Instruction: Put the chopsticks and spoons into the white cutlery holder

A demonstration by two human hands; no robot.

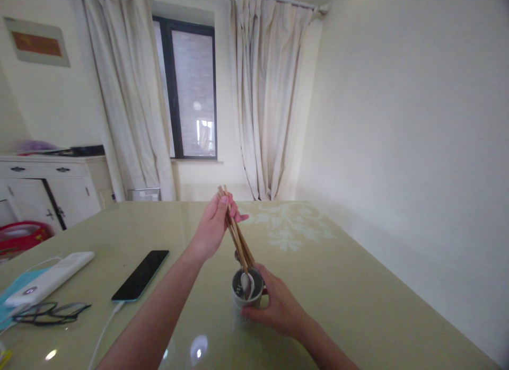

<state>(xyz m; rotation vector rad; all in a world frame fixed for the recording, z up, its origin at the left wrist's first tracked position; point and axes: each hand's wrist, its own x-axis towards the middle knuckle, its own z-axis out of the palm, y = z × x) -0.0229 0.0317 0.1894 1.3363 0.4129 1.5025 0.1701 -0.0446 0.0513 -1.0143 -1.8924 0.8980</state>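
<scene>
Several wooden chopsticks (235,229) are gathered in my left hand (214,221), its fingers closed round their upper ends. They slant down to the mouth of a grey cup (236,309) standing on the table. My right hand (274,304) is wrapped round the cup's right side, thumb at the front. In the cup's mouth shows a pale spoon bowl (245,282), and a dark round tip (237,256) sticks up just behind the rim. What the cup's lower inside holds is hidden.
On the left of the glossy table (342,306) lie a black phone (141,274) on a white cable, a white power strip-like bar (55,277), folded glasses (51,313) and a blue mask (24,288). A wall (417,147) runs along the right side.
</scene>
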